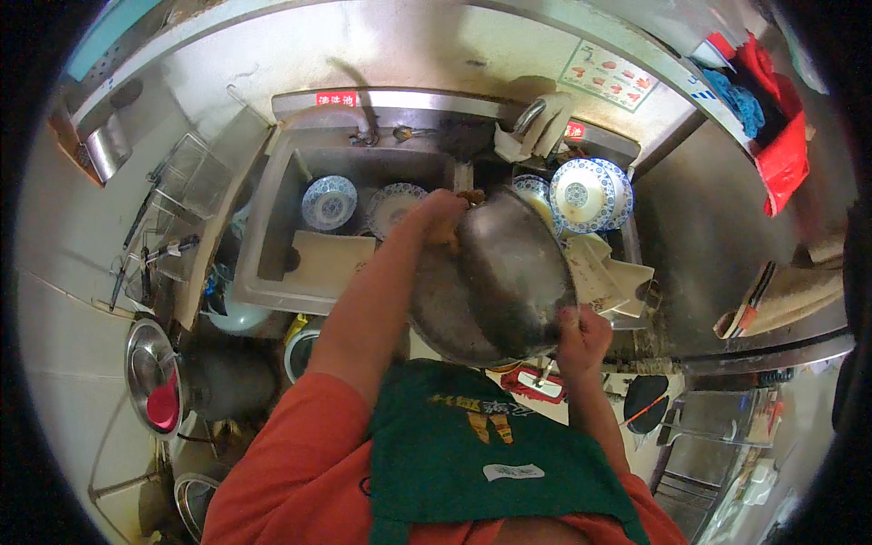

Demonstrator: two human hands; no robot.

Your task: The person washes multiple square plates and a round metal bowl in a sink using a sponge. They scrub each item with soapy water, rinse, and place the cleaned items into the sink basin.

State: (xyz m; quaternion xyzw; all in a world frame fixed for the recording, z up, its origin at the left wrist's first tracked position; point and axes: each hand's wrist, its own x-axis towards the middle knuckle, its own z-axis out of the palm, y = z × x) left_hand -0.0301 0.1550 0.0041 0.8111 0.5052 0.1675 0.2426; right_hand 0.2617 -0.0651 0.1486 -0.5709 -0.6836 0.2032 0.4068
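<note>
A large, round, dark metal bowl (520, 263), shaped like a wok, is held tilted in front of the double sink. My left hand (442, 218) is closed at its upper left edge. A small brownish thing (471, 195) shows by those fingertips, too little visible to name. My right hand (581, 338) grips the rim at the lower right, with the thumb on the outer side. The bowl hides part of the right basin and the sink's front edge. Behind it in the left basin (265, 245) are a blue-patterned bowl (329, 203) and a similar plate (392, 205).
Blue-and-white plates (583, 195) lean in the right basin, above pale angular dishes (595, 272). A cream-coloured tray (329, 259) lies in the left basin. A cloth (538, 127) hangs over the right tap. Wire baskets (195, 177) hang on the left; a steel worktop (718, 272) adjoins the right.
</note>
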